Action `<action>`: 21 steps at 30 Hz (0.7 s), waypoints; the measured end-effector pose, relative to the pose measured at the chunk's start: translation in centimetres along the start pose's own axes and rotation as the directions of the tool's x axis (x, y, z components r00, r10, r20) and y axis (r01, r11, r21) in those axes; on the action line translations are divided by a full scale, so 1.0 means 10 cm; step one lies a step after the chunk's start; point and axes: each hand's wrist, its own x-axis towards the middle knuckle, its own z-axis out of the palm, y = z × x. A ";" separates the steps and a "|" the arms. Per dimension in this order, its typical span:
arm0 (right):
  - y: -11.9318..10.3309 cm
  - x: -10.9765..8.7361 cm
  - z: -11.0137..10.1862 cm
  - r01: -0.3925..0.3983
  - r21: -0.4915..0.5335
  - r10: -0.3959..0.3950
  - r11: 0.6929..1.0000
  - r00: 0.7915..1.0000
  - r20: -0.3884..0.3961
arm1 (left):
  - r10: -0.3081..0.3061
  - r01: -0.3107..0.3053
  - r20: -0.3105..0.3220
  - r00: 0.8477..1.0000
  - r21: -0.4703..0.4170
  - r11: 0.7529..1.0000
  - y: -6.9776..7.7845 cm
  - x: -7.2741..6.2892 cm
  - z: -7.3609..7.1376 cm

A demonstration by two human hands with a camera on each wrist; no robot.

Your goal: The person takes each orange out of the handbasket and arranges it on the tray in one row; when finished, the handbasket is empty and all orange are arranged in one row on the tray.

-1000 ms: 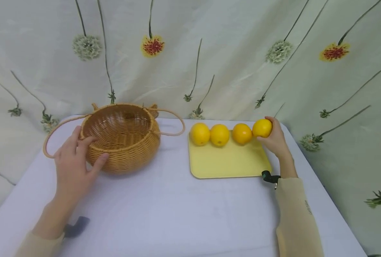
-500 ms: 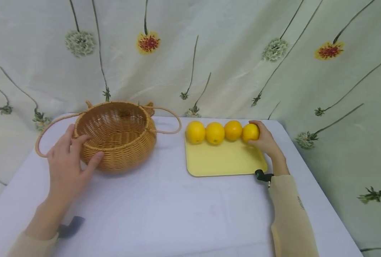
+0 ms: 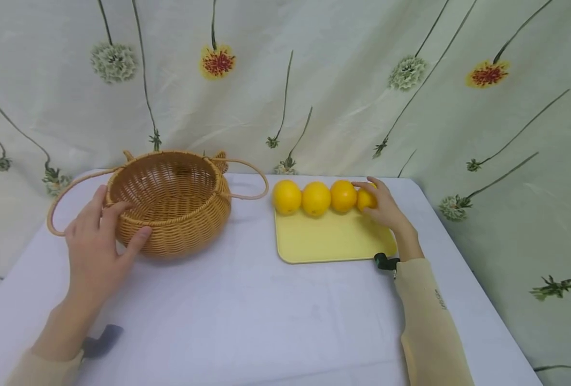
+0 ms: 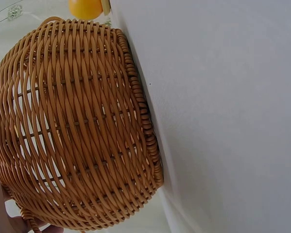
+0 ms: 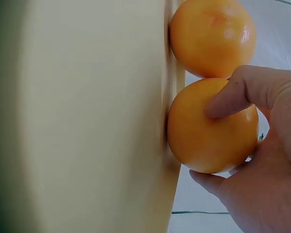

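Note:
A round wicker basket (image 3: pixel 184 233) with two loop handles stands on the left of the table. My left hand (image 3: pixel 95 244) holds its near left rim, with the index finger over the edge and the thumb along the outer wall. The left wrist view is filled by the woven side (image 4: pixel 82 121). On the right, several oranges (image 3: pixel 316 199) stand in a row along the far edge of a yellow tray (image 3: pixel 333 241). My right hand (image 3: pixel 387 206) is round the rightmost orange (image 5: pixel 208 141), thumb on its near side; it touches the neighbouring orange (image 5: pixel 213 36).
A white cloth covers the table (image 3: pixel 247 316). Behind it hangs a pale curtain (image 3: pixel 261 80) printed with flowers, close to the basket and tray. One basket handle (image 3: pixel 258 179) reaches toward the tray.
My right hand has moved the rightmost orange left and down against the row; its fingers now stretch further over the top. The left hand stays on the basket. The head view has shifted slightly.

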 end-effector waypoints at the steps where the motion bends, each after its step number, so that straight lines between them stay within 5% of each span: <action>1: 0.00 -0.01 0.00 -0.001 0.013 0.001 1.000 1.000 -0.001 | 0.001 -0.001 0.001 1.000 -0.001 1.000 0.01 0.00 0.00; 8: 0.06 0.00 0.00 0.018 0.057 -0.017 0.998 1.000 -0.019 | -0.002 0.002 0.000 1.000 -0.004 1.000 0.02 0.01 0.01; 15: 0.11 0.00 0.01 -0.093 0.113 0.101 0.989 0.992 -0.076 | -0.004 0.004 -0.002 1.000 -0.011 1.000 0.02 0.01 0.02; 21: 0.16 -0.02 -0.02 -0.090 0.143 0.095 0.986 0.995 -0.033 | -0.004 0.003 -0.006 1.000 -0.014 1.000 0.01 0.01 0.03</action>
